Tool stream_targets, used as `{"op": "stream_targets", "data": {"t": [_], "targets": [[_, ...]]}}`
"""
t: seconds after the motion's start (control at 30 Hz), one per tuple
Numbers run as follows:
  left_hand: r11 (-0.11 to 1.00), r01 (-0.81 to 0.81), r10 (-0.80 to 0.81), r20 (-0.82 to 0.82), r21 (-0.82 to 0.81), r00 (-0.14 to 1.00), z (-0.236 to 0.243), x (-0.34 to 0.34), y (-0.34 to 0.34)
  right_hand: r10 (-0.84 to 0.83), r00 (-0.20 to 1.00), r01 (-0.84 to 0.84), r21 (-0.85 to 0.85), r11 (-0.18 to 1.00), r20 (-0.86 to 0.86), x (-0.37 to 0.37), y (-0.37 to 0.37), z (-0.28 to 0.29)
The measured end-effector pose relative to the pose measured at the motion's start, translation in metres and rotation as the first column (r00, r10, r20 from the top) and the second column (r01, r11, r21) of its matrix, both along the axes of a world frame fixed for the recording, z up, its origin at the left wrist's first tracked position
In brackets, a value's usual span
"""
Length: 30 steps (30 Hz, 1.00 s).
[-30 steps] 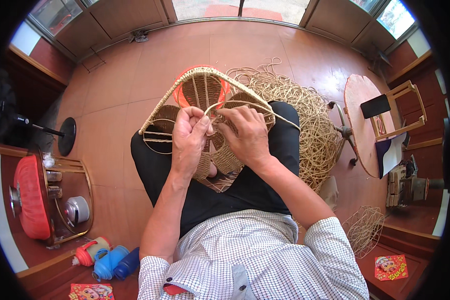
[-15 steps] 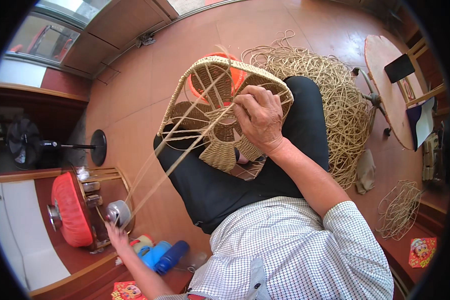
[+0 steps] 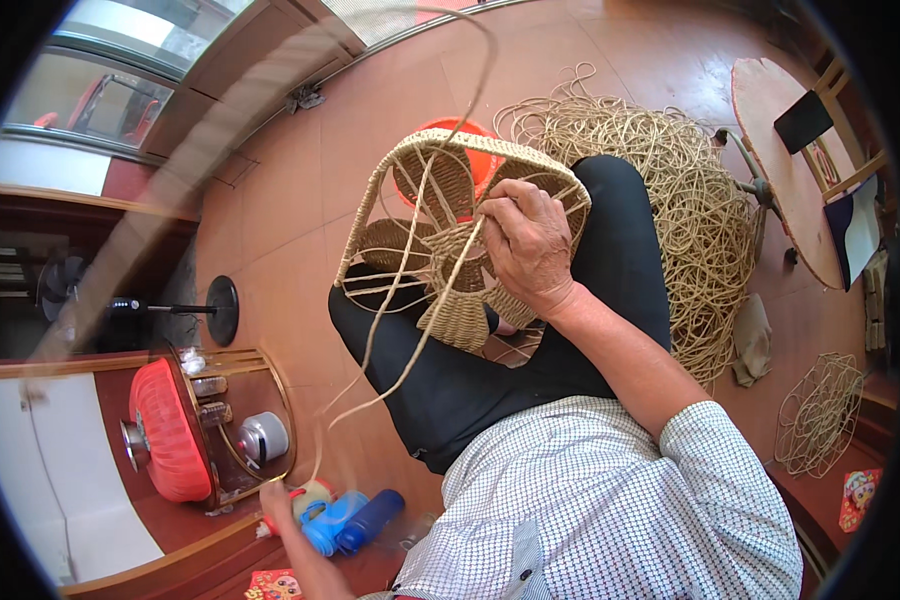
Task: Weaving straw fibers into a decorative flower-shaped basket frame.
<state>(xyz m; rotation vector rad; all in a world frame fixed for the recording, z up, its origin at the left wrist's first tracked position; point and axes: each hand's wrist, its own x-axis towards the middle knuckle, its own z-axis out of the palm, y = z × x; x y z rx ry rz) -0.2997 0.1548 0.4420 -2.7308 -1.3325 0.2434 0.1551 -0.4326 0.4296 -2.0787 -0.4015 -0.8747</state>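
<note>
On my dark-trousered lap rests a woven fan-panel piece (image 3: pixel 442 328) of pale twisted cord, with a wrapped rim and open strands between the panels. My right hand (image 3: pixel 528 240) is closed on a cord at its middle, fingers bent. Two loose lengths of cord (image 3: pixel 390 320) run down from there toward the lower left, where my left hand (image 3: pixel 288 510) is low beside the rack and flasks, smeared by motion; its grip is unclear. A blurred strand sweeps across the upper left. An orange-red round container (image 3: pixel 475 134) shows behind the woven piece.
A large tangled cord heap (image 3: pixel 700 240) lies right of my leg. Beyond are a round board (image 3: pixel 790 230) and a small coil (image 3: pixel 820 415). At left stand a black fan (image 3: pixel 220 310), a rack with a red cover (image 3: pixel 167 430) and kettle (image 3: pixel 266 436), and blue flasks (image 3: pixel 368 520).
My left hand left the woven piece and swung down to the lower left, pulling cord out, which now whips in a blur. My right hand stayed gripping. The view turned leftward.
</note>
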Motion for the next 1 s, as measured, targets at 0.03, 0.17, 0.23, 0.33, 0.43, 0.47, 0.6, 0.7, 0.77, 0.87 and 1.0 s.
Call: {"op": "stream_targets", "data": {"t": [0.03,0.17,0.23,0.33,0.43,0.47,0.6,0.7,0.77,0.87,1.0], "targets": [[1.000,-0.019,0.019,0.196,0.001,0.980,-0.008,0.059,-0.040,0.010,1.000,-0.010,-0.010,1.000,0.001,0.001,-0.001,0.000],[0.784,0.583,-0.183,0.818,-0.214,0.546,0.017,0.253,-0.245,0.006,1.000,-0.006,-0.040,0.999,-0.011,0.002,-0.001,-0.001],[0.653,0.668,-0.107,0.829,-0.358,0.549,0.039,0.315,-0.331,-0.011,1.000,0.010,-0.048,0.999,-0.018,0.002,0.000,0.001],[0.566,0.699,-0.176,0.764,-0.437,0.620,0.064,0.371,-0.397,-0.024,0.999,0.022,-0.063,0.998,-0.025,0.003,0.002,0.002],[0.610,0.737,-0.328,0.753,-0.292,0.570,0.059,0.377,-0.398,-0.044,0.998,0.041,-0.058,0.997,-0.048,0.004,0.002,0.001],[0.607,0.750,-0.274,0.817,-0.263,0.508,0.049,0.371,-0.385,-0.052,0.997,0.049,-0.063,0.997,-0.049,0.005,0.002,0.001],[0.715,0.672,-0.248,0.830,-0.191,0.499,0.000,0.306,-0.261,-0.044,0.998,0.042,-0.051,0.998,-0.039,0.006,0.000,-0.001],[0.939,0.232,0.018,0.710,-0.254,0.704,-0.018,0.215,-0.123,-0.043,0.998,0.041,-0.039,0.998,-0.049,0.007,0.002,-0.001],[0.928,-0.135,0.358,0.733,-0.346,0.579,-0.023,0.141,-0.059,-0.057,0.997,0.054,-0.052,0.997,-0.057,0.007,0.003,-0.001],[0.952,-0.256,0.262,-0.011,0.169,0.965,-0.011,0.066,-0.030,-0.053,0.997,0.052,-0.018,0.999,-0.055,0.008,0.005,-0.001],[0.997,0.069,-0.052,0.329,-0.043,0.943,-0.007,0.109,-0.130,-0.031,0.996,0.035,0.041,0.999,-0.083,0.008,0.006,0.000]]}}
